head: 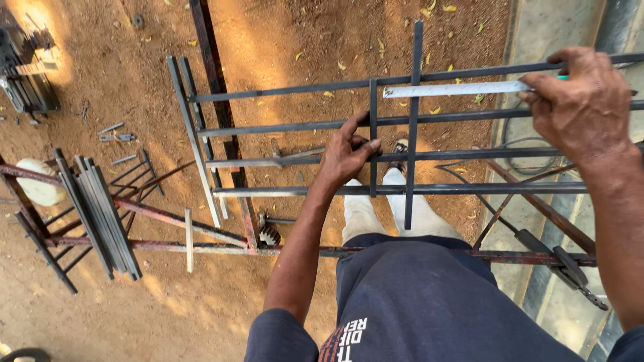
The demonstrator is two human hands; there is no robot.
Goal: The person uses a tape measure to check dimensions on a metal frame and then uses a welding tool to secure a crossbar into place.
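Head view: our left hand (347,155) grips the short upright bar (373,137); our right hand (582,106) pins the steel ruler (456,89), lying nine-to-three, at three o'clock.

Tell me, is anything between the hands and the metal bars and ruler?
Nothing visible. The left hand already grips the short upright bar of the metal grille. The right hand presses the steel ruler against the top horizontal bar. Both touch directly.

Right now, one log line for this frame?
left hand: grips short bar | right hand: holds ruler on top bar | long bar: across frame
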